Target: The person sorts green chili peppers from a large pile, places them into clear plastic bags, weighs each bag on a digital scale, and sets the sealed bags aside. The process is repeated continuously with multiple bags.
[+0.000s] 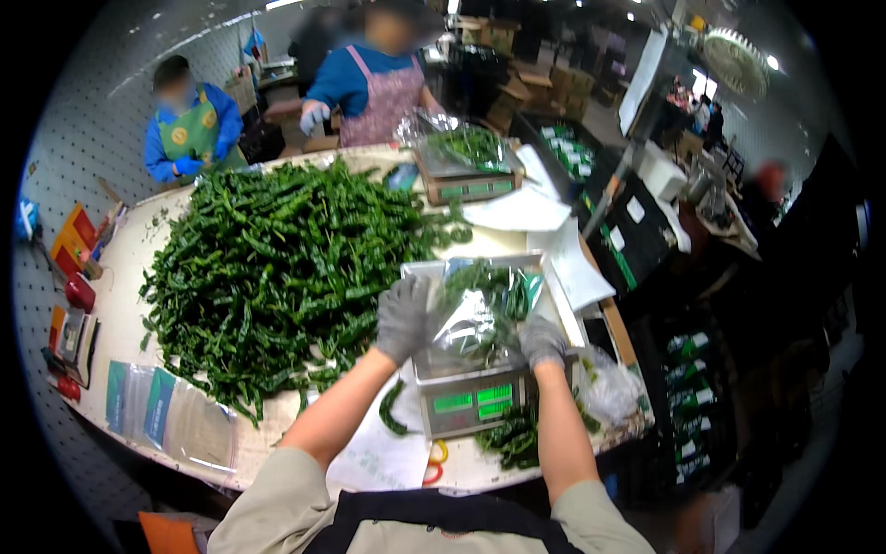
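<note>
A clear plastic bag (477, 318) of green peppers lies on the metal tray of a digital scale (471, 405), whose displays glow green. My left hand (403, 320), in a grey glove, is at the bag's left side over the tray's edge. Whether its fingers pinch the plastic I cannot tell. At the bag's lower right edge, my right hand (543, 341), also gloved, has its fingers closed on the plastic. A big heap of long, wrinkled green peppers (277, 256) spreads to the left of the scale. More peppers (509, 436) lie below it, and one curved pepper (392, 410) rests on white paper (381, 453).
Flat printed bags (169, 415) lie at the table's front left. Red-and-yellow-handled scissors (436, 462) lie below the scale. A second scale (471, 187) holds another bag at the back. Two co-workers (377, 90) (190, 131) stand across the table. Black crates (685, 401) with packed bags stand at right.
</note>
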### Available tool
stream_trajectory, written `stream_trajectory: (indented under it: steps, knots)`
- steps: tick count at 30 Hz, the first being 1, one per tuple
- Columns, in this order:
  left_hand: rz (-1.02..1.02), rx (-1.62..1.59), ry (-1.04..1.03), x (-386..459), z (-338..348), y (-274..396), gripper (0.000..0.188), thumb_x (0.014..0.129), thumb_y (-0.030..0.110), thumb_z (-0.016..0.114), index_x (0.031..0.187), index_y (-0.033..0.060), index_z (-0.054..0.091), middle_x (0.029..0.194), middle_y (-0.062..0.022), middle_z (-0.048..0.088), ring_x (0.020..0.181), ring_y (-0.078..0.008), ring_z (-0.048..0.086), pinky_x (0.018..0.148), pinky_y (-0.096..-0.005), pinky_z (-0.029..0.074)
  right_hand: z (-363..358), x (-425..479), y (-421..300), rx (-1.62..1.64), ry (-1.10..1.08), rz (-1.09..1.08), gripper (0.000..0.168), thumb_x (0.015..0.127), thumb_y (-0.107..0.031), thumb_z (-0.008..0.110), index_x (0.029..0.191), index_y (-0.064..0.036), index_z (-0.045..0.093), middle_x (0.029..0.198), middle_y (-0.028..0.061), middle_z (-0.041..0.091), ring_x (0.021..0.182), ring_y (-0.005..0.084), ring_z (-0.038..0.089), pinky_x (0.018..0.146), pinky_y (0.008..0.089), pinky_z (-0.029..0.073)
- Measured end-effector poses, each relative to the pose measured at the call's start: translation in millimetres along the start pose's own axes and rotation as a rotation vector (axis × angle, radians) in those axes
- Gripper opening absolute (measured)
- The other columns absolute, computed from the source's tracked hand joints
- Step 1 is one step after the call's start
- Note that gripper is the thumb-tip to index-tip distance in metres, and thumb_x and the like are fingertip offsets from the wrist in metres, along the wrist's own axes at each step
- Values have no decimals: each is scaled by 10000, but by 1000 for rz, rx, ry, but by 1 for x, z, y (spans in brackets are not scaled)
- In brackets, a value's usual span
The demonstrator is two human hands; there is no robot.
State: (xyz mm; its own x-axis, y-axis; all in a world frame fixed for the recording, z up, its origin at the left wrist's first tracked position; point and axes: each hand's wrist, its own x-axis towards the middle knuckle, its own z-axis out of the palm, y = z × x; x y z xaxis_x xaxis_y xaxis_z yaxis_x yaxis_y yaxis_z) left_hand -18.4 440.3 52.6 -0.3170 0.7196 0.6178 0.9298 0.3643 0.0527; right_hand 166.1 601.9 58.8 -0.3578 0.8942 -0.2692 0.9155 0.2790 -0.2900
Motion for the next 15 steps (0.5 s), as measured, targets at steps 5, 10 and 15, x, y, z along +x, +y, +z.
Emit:
stream_trajectory:
  steps: [5,10,15]
  knots:
    - [296,-436,-177,-11,5,-4,839,711,433,637,1351,54,247,1357,-231,269,1234,-364,310,1011,-402,279,-3,-27,4,-53,718,-709,611,711,-379,621,1134,18,428,1131,218,479,1021,324,494,870,382,393]
    - [298,-467,-687,9,-37,12,1014,618,501,699,1359,40,184,1371,-250,223,1267,-383,248,1036,-393,252,19,-35,22,-225,38,-838,893,671,-473,644,1288,60,280,1339,270,282,1260,335,285,1037,361,238]
    - [278,-496,-438,-21,-13,-4,779,680,343,669,1303,69,291,1147,-224,464,1037,-347,494,887,-405,414,28,-30,52,-246,174,-885,631,738,-390,619,1180,21,437,1219,209,447,1137,292,440,965,343,337]
